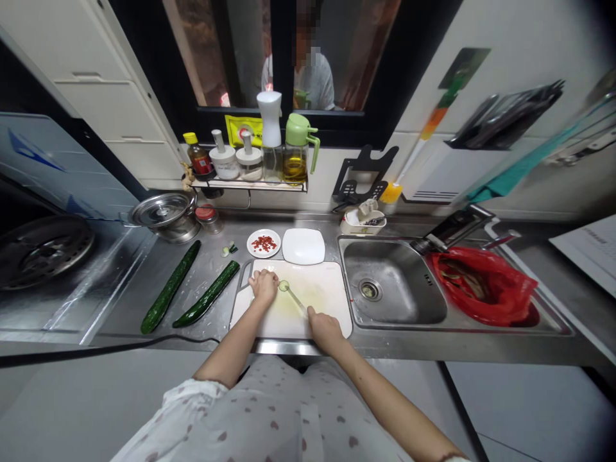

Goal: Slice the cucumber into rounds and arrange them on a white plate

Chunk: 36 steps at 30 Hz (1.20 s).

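"White clothing printed with small dark hearts (274,420) fills the foreground, on the near side of a rectangular white cutting board (330,282)."

"Where is the cut piece?"

"On the board's left half, toward its far side: a round, pale-green slice (283,285) just right of the left hand (264,284), the nearer of the pair. That hand's fingers are curled, half closed, low over the board; whether they grip anything cannot be told."

"And the right hand (328,328)?"

"Over the board's right half, near its front edge, closed around a slim, grey-bladed knife (298,300). The blade's long axis slants away leftward, tip at the slice; contact is unclear."

"Containers?"

"Beyond the board, a round white dish (251,245) bearing small red pieces (264,244), beside a squarish white dish (303,246). Right of the board, past a stainless-steel sink basin (409,289), a crumpled red plastic bag (510,292) holds brownish contents, too indistinct to name. Left of it lie two long, dark-green cucumbers (173,287)."
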Available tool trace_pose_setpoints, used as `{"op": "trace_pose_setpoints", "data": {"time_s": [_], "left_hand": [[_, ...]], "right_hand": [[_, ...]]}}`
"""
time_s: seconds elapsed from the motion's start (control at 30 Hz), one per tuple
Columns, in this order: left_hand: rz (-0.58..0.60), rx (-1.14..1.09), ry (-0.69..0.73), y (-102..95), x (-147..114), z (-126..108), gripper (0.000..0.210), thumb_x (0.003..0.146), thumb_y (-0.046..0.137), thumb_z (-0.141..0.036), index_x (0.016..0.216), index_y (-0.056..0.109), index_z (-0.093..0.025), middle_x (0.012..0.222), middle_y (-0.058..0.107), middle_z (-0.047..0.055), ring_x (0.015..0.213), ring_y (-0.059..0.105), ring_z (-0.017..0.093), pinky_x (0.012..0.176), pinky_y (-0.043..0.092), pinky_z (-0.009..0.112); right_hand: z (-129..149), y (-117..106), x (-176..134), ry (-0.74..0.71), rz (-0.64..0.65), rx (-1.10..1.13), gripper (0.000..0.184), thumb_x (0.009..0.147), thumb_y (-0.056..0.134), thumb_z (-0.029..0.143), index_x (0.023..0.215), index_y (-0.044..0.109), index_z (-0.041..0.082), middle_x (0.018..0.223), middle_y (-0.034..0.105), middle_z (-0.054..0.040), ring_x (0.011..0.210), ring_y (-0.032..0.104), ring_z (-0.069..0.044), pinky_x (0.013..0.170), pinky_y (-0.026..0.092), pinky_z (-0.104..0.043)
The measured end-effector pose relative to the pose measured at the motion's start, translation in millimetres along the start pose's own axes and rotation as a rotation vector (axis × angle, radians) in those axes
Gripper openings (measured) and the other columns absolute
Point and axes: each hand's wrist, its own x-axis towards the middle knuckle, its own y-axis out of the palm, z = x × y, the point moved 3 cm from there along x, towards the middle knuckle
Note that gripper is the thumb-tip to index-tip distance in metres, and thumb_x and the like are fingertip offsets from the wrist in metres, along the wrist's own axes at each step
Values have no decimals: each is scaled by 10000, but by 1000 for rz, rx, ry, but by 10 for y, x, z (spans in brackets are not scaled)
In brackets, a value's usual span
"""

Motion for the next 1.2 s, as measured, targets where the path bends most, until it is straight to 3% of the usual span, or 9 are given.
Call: {"op": "trace_pose_setpoints", "data": {"time_s": [1.2], "left_hand": [[41, -35, -23, -29, 33, -16, 90, 780, 624, -304, 804, 700, -262, 1095, 625, 66, 1118, 427, 291, 879, 269, 428]], "right_hand": [[33, -81, 281, -53, -9, 12, 373, 866, 314, 58, 1194, 470, 143, 1016, 675, -169, 978, 647, -241, 764, 458, -322]]}}
